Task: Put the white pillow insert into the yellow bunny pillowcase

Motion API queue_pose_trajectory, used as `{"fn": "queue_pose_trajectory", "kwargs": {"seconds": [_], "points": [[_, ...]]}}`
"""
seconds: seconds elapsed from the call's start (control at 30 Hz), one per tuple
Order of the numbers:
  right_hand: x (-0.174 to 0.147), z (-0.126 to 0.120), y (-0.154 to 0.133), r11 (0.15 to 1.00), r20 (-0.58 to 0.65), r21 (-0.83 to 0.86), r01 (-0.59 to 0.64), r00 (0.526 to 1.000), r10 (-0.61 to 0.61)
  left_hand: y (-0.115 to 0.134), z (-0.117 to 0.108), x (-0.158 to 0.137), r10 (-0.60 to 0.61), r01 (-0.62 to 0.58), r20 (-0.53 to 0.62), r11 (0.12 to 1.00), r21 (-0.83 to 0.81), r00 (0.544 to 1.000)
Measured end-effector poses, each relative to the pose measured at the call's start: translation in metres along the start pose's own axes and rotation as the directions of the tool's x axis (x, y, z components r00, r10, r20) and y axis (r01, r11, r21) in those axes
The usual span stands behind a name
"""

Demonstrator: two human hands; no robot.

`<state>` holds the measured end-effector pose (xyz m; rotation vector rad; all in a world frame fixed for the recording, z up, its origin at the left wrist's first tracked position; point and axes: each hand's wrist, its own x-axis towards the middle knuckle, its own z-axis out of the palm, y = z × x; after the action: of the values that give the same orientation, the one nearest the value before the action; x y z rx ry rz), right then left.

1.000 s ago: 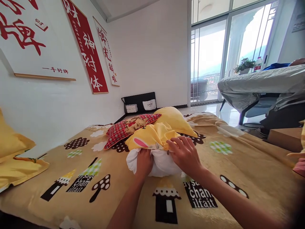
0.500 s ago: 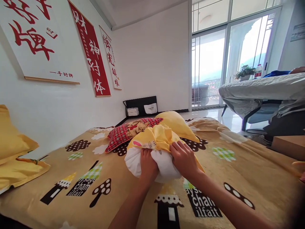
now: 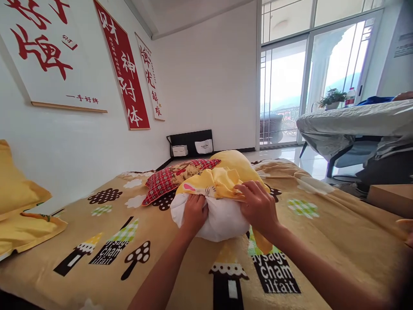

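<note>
One head cam, worn, looks fwd & down across the blanket [image 3: 97, 224], hands close in front, window [image 3: 290, 86] far right.

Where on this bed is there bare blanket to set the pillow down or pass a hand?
Bare blanket lies right of the right hand, toward the far edge. Another patch lies between the yellow pillows at left and the left hand. Crowded: behind the white pillow, where yellow case and red plaid cushion pile up.
</note>
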<state>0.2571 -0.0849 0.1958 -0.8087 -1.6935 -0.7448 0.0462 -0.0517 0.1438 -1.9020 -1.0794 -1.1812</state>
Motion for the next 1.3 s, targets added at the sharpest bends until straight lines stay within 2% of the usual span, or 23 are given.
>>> {"fn": "queue_pose_trajectory", "kwargs": {"seconds": [0.1, 0.17, 0.23, 0.3, 0.37, 0.43, 0.53, 0.6, 0.7, 0.8, 0.9, 0.97, 1.03, 1.1, 1.17, 1.23, 1.3], "points": [[0.001, -0.004, 0.010, 0.999, -0.016, -0.026, -0.027, 1.000, 0.026, 0.003, -0.014, -0.019, 0.094, -0.101, -0.230, 0.995, -0.019, 0.969], [-0.002, -0.005, 0.012, 0.999, 0.012, -0.049, 0.003, 1.000, -0.002, 0.004, -0.018, -0.028, 0.084, -0.098, -0.258, 0.994, -0.041, 0.963], [-0.006, -0.006, 0.012, 0.997, 0.045, -0.073, 0.036, 0.998, -0.032, 0.003, -0.021, -0.030, 0.025, -0.036, -0.139, 0.997, -0.072, 0.990], [-0.011, -0.007, 0.013, 0.994, 0.063, -0.085, 0.063, 0.996, -0.058, 0.002, -0.026, -0.025, -0.063, 0.067, 0.071, 0.995, -0.067, 0.996], [-0.014, -0.008, 0.015, 0.995, 0.070, -0.070, 0.074, 0.995, -0.069, 0.000, -0.032, -0.016, -0.124, 0.139, 0.300, 0.990, -0.030, 0.946], [-0.015, -0.009, 0.016, 0.996, 0.072, -0.032, 0.081, 0.994, -0.079, -0.003, -0.039, -0.004, -0.138, 0.141, 0.449, 0.990, 0.027, 0.883], [-0.013, -0.012, 0.013, 0.994, 0.089, 0.008, 0.109, 0.990, -0.109, -0.012, -0.042, 0.009, -0.190, 0.145, 0.488, 0.981, 0.127, 0.852], [-0.011, -0.014, 0.010, 0.993, 0.125, 0.002, 0.119, 0.985, -0.118, -0.020, -0.038, 0.014, -0.246, 0.214, 0.435, 0.969, 0.121, 0.866], [-0.010, -0.012, 0.008, 0.996, 0.228, -0.037, 0.086, 0.971, -0.076, -0.030, -0.036, 0.023, -0.365, 0.390, 0.262, 0.920, -0.046, 0.893], [-0.011, -0.007, 0.005, 0.994, 0.374, -0.105, -0.022, 0.926, 0.060, -0.031, -0.055, 0.049, -0.499, 0.492, 0.025, 0.843, -0.218, 0.866], [-0.011, -0.003, -0.008, 0.984, 0.504, -0.126, -0.124, 0.847, 0.171, -0.020, -0.092, 0.086, -0.504, 0.438, -0.299, 0.860, -0.262, 0.810], [-0.009, -0.005, -0.023, 0.987, 0.584, -0.087, -0.137, 0.795, 0.162, -0.006, -0.114, 0.110, -0.405, 0.334, -0.492, 0.914, -0.228, 0.771], [-0.007, -0.010, -0.039, 0.990, 0.666, -0.046, -0.136, 0.734, 0.132, 0.010, -0.124, 0.127, -0.253, 0.218, -0.606, 0.967, -0.132, 0.754], [-0.007, -0.016, -0.050, 0.990, 0.747, -0.031, -0.136, 0.656, 0.113, 0.022, -0.119, 0.135, -0.082, 0.123, -0.619, 0.992, 0.023, 0.781], [-0.009, -0.019, -0.049, 0.987, 0.802, -0.052, -0.152, 0.582, 0.132, 0.027, -0.099, 0.134, 0.063, 0.042, -0.535, 0.982, 0.182, 0.842], [-0.011, -0.019, -0.035, 0.975, 0.810, -0.128, -0.183, 0.548, 0.210, 0.025, -0.073, 0.125, 0.131, -0.014, -0.399, 0.959, 0.283, 0.908], [-0.012, -0.015, -0.010, 0.935, 0.760, -0.268, -0.231, 0.546, 0.352, 0.021, -0.047, 0.112, 0.118, -0.035, -0.252, 0.950, 0.311, 0.961]]}}
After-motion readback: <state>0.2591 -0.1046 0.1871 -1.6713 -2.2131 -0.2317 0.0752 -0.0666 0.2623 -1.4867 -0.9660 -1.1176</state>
